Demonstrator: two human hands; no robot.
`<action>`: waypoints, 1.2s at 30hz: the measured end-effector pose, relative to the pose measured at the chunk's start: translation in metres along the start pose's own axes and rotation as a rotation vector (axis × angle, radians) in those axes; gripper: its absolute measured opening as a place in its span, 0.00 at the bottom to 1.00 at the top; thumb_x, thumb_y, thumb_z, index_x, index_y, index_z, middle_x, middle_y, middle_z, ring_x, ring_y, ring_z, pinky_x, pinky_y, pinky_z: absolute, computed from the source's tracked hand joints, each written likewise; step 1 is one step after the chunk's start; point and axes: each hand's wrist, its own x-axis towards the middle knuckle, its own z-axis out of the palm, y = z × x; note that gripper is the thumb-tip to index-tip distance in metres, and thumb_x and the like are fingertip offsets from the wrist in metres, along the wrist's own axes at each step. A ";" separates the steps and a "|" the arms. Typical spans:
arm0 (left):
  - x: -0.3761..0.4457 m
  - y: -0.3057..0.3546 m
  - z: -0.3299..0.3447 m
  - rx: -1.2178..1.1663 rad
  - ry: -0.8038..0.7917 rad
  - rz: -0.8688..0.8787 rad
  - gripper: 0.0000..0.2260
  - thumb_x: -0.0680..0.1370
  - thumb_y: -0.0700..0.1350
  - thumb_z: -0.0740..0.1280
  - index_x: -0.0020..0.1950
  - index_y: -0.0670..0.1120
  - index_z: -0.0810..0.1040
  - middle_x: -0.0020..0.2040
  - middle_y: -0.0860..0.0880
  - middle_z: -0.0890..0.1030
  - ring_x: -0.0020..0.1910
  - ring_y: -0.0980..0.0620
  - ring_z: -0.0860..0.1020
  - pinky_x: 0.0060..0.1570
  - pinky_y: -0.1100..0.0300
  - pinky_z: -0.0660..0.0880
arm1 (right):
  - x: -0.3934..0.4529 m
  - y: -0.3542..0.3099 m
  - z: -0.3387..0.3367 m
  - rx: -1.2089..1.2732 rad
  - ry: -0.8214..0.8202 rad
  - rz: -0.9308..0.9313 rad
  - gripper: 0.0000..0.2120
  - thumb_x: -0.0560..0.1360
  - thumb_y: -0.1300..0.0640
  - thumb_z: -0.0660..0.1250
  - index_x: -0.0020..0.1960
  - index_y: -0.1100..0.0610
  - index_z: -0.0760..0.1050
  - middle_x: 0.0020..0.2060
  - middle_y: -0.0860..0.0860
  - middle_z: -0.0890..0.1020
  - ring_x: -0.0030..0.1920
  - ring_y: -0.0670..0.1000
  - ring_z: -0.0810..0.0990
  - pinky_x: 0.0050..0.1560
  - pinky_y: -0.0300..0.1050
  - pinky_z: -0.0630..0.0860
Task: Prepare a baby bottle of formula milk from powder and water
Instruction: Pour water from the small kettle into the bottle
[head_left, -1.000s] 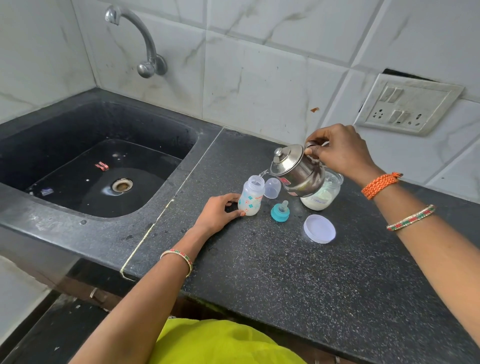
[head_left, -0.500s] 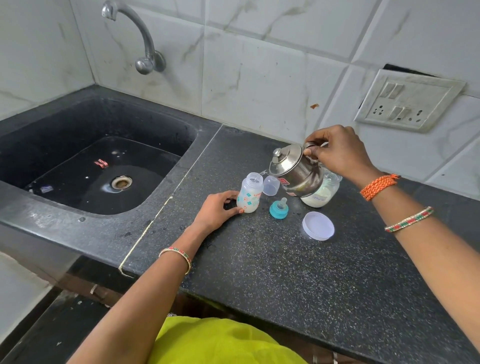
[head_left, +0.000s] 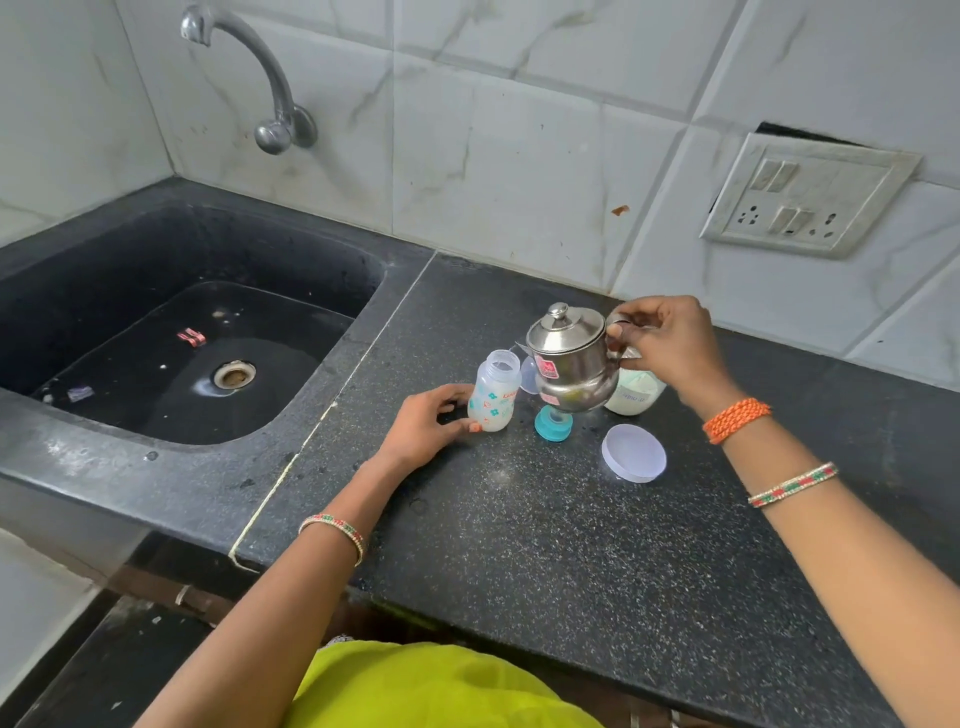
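A small open baby bottle (head_left: 494, 391) with teal and orange prints stands on the black counter (head_left: 545, 545). My left hand (head_left: 423, 423) holds its lower part with fingertips. My right hand (head_left: 670, 345) grips the handle of a steel kettle (head_left: 569, 358), held nearly upright just right of the bottle, above the counter. Below the kettle lies the teal nipple ring (head_left: 553, 423). A clear bottle cap (head_left: 529, 375) shows between bottle and kettle. The open powder jar (head_left: 634, 395) sits partly hidden behind the kettle, and its white lid (head_left: 634, 453) lies flat in front.
A black sink (head_left: 197, 358) with some water and scraps lies to the left, with a steel tap (head_left: 260, 78) on the tiled wall above. A switch and socket plate (head_left: 805, 195) is on the wall at the right.
The kettle has tipped back from its pouring tilt to nearly upright and drawn slightly away from the bottle mouth. My left hand stays on the bottle.
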 end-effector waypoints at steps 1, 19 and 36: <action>0.001 -0.001 -0.002 -0.069 0.002 -0.026 0.27 0.70 0.43 0.75 0.67 0.44 0.73 0.64 0.47 0.78 0.63 0.53 0.75 0.66 0.57 0.71 | -0.001 0.005 0.000 0.043 0.011 0.023 0.07 0.72 0.68 0.69 0.44 0.57 0.79 0.38 0.54 0.82 0.36 0.49 0.81 0.34 0.44 0.82; 0.193 0.126 -0.030 -0.301 -0.116 0.209 0.13 0.75 0.33 0.67 0.59 0.40 0.77 0.48 0.47 0.82 0.44 0.65 0.80 0.50 0.69 0.75 | 0.120 0.031 0.011 0.570 0.132 0.138 0.05 0.73 0.68 0.68 0.46 0.61 0.79 0.40 0.56 0.82 0.40 0.53 0.82 0.43 0.50 0.83; 0.297 0.034 0.011 -0.248 -0.095 -0.069 0.17 0.76 0.39 0.68 0.65 0.37 0.75 0.60 0.41 0.80 0.61 0.48 0.78 0.64 0.52 0.73 | 0.245 0.111 0.080 0.412 0.115 0.546 0.14 0.75 0.73 0.58 0.38 0.57 0.72 0.36 0.52 0.76 0.41 0.51 0.76 0.51 0.52 0.77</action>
